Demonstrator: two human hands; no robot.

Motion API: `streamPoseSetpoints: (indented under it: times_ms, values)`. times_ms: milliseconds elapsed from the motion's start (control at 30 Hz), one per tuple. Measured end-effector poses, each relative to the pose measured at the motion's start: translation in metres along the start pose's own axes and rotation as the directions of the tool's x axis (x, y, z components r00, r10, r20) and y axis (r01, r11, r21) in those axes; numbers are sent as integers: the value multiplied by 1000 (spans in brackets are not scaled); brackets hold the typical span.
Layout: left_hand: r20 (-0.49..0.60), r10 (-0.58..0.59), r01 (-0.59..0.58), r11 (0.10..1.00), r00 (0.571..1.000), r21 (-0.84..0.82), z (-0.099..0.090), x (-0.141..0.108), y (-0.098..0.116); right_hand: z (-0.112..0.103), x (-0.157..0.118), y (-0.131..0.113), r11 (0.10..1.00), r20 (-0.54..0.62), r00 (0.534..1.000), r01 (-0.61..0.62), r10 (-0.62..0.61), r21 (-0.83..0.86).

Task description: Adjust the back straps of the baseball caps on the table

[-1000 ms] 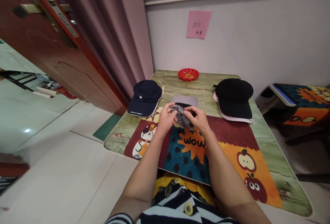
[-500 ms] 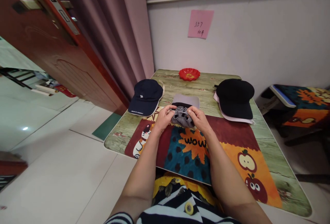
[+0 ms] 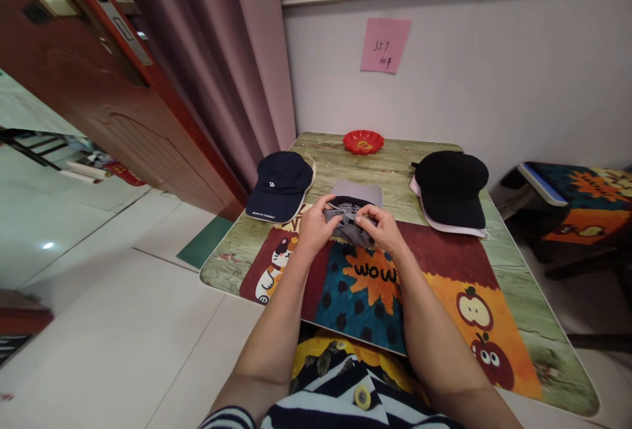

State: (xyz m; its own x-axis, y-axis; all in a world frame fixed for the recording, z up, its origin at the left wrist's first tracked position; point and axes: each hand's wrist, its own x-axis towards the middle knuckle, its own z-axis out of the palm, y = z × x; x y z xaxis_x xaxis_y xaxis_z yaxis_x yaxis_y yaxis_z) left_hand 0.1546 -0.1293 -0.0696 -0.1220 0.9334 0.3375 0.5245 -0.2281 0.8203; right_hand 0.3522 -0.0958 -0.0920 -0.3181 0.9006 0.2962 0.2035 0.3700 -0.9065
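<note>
A grey cap (image 3: 356, 235) lies in the middle of the table with its brim toward the wall and its inside partly showing. My left hand (image 3: 316, 222) pinches its left edge, thumb and fingers closed on the fabric. On the opposite edge, my right hand (image 3: 382, 226) grips the cap in the same way, the fingertips of both hands close together. To the left sits a navy cap (image 3: 280, 182) with a light brim edge and small white lettering. At the right, a black cap (image 3: 451, 185) rests on a pale pink cap (image 3: 451, 228).
A red scalloped dish (image 3: 363, 142) stands at the table's back. The wood-patterned table (image 3: 538, 310) carries a colourful printed mat (image 3: 355, 291). A brown door (image 3: 162, 106) and mauve curtain (image 3: 237, 54) are at left; a stool-like piece (image 3: 582, 199) stands at right.
My hands have shifted their grip: the thumbs now sit further in over the cap's near edge, and the cap's opening looks wider and tipped differently. The other caps have stayed put.
</note>
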Motion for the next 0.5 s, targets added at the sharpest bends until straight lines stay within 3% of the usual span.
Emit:
streamPoseSetpoints:
  times_ms: [100, 267, 400, 500]
  values:
    - [-66, 63, -54, 991, 996, 120, -1, 0, 1, 2, 0, 0, 998, 0, 1000, -21, 21, 67]
    - [-65, 101, -89, 982, 993, 168, -1, 0, 2, 2, 0, 1, 989, -18, 999, -33, 36, 141]
    - [-87, -31, 27, 998, 996, -49, 2, 0, 2, 0, 2, 2, 974, -83, 996, -19, 39, 228]
    - [-40, -138, 119, 944, 990, -307, 4, 0, 6, -2, 3, 3, 947, -143, 988, -4, 52, 322]
